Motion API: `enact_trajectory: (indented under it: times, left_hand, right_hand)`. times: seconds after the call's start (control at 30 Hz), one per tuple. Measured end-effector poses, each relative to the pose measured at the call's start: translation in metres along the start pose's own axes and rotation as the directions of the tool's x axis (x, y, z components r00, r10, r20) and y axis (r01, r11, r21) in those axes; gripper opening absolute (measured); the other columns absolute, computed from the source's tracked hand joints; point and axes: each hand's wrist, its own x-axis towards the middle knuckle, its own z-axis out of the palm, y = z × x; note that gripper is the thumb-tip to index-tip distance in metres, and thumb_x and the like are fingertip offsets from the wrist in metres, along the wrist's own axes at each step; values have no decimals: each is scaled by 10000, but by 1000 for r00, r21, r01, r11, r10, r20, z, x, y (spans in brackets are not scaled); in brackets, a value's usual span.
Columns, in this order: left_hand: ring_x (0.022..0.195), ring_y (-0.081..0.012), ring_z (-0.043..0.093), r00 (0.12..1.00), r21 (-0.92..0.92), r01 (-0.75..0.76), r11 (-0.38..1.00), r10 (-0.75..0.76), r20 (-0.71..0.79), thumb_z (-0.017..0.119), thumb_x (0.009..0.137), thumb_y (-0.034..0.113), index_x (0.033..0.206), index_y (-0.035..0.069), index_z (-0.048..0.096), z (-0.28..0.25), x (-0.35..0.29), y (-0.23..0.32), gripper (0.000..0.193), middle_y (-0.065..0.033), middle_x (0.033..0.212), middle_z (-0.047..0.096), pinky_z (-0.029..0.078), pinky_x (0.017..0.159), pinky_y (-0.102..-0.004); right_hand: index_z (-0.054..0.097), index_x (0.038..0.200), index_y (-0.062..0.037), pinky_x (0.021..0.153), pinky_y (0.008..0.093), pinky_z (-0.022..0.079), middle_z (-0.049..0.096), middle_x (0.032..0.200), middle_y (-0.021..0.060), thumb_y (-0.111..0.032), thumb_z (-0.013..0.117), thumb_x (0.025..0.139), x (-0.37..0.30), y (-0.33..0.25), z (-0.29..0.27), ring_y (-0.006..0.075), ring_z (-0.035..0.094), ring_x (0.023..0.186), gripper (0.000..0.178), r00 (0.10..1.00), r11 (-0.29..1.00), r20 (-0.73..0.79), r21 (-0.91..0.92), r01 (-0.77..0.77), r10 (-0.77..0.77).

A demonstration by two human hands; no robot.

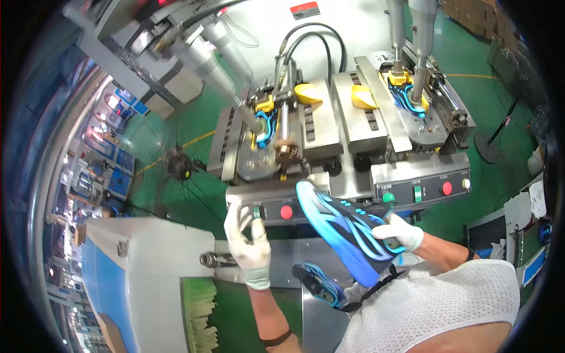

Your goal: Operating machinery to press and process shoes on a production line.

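Note:
My right hand (401,233), in a white glove, grips a blue and black sneaker (347,230) by its heel end. The shoe is tilted, its toe pointing up and left toward the machine, its blue sole edge toward me. My left hand (247,241), also gloved, is raised with fingers apart and nothing in it. It is closest to the left control panel (271,210), near a green switch (257,213) and a red button (286,212); whether a fingertip touches the panel I cannot tell. Lower down, partly hidden, is another blue and black shoe (318,283).
The two-station press holds shoe parts under its left rod (250,117) and right rod (419,79). Yellow curved blocks (363,97) sit between them. A right control panel (424,188) has several buttons. A white cabinet (159,253) stands left, a fan (179,165) beyond.

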Motion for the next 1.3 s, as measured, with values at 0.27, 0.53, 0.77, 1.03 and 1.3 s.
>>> enact_trajectory:
  times: [0.27,0.53,0.77,1.03,1.3]
  left_hand:
    - [1291,-322,571,950,-71,300,951,-290,115,688,960,117,1530,-35,325,75,104,-107,692,-270,1437,519,482,1070,-406]
    - [1352,-338,530,867,-4,480,877,-474,153,784,906,215,1525,-83,308,145,190,-203,837,-300,1484,479,441,1108,-393]
    - [1189,-248,602,862,194,427,883,-462,206,839,853,197,1388,-86,501,212,200,-296,693,-180,1369,599,475,1032,-367]
    - [1110,-269,699,896,199,336,920,-378,235,802,882,289,1229,-42,642,219,223,-340,505,-172,1185,729,523,974,-366]
    - [859,-189,676,854,-17,507,862,-505,-126,689,942,334,1053,-85,723,115,170,-340,435,-131,963,758,516,803,-351]
  right_hand:
    - [422,1511,-3,1068,395,514,602,1399,166,-198,690,823,-19,-82,-56,269,636,1235,764,973,870,74,467,160,-219]
    - [439,1498,-22,1066,387,515,613,1380,111,-370,846,832,14,-76,-76,219,617,1243,855,935,789,-118,508,345,-333]
    - [448,1471,7,957,389,586,644,1312,136,-287,882,797,9,-89,-64,241,679,1133,854,934,778,-233,519,354,-270]
    - [425,1485,13,1006,392,545,615,1354,117,-209,871,811,26,-85,-35,247,642,1183,838,910,857,-346,373,356,-228]
    - [443,1480,-38,1016,383,520,605,1342,88,-185,726,903,62,-121,38,212,620,1188,659,929,948,-250,93,303,-273]
